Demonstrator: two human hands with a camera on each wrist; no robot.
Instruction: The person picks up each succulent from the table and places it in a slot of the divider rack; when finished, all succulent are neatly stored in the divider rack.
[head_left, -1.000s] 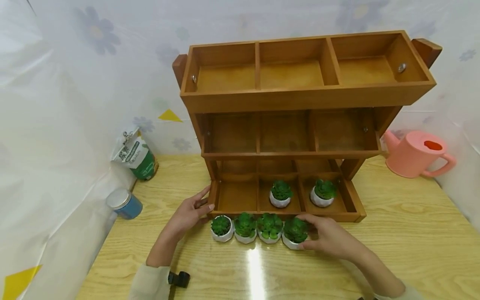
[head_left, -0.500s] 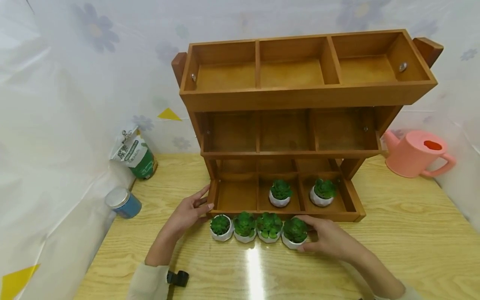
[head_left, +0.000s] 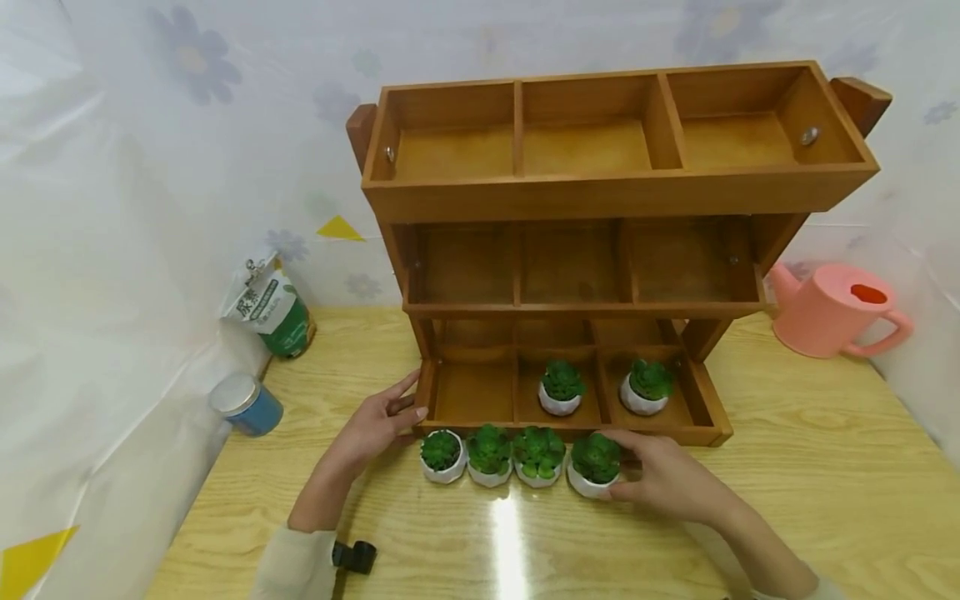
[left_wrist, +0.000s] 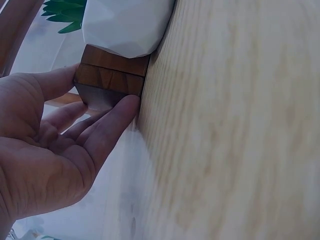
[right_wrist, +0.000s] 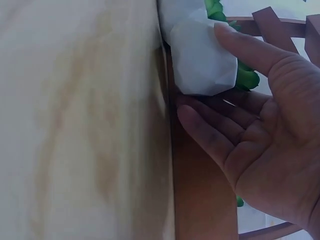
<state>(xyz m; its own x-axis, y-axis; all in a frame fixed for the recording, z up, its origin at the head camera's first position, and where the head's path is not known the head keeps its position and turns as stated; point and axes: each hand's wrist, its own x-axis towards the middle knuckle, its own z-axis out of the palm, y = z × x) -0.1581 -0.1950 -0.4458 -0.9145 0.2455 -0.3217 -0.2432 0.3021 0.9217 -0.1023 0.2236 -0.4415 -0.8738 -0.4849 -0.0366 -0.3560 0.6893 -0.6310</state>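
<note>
A row of potted succulents stands before the lowest tier of a wooden plant shelf (head_left: 618,190). My right hand (head_left: 663,479) holds the rightmost potted succulent (head_left: 595,460), thumb at its front and fingers behind; in the right wrist view its faceted white pot (right_wrist: 204,60) sits between thumb and fingers. To its left stand three others: a leafy succulent (head_left: 538,454), another leafy succulent (head_left: 489,452) and a spiky one (head_left: 442,454). My left hand (head_left: 372,425) grips the shelf's lower left front corner (left_wrist: 110,75), which the left wrist view shows between thumb and fingers.
Two succulents, one in the middle compartment (head_left: 561,387) and one in the right compartment (head_left: 645,387), sit in the bottom tier. A pink watering can (head_left: 828,312) stands at right. At left are a green-white pouch (head_left: 277,317) and a blue jar (head_left: 251,408).
The rightmost succulent has shifted slightly to the right with my right hand, widening the gap to its neighbour. My left hand stays at the shelf corner.
</note>
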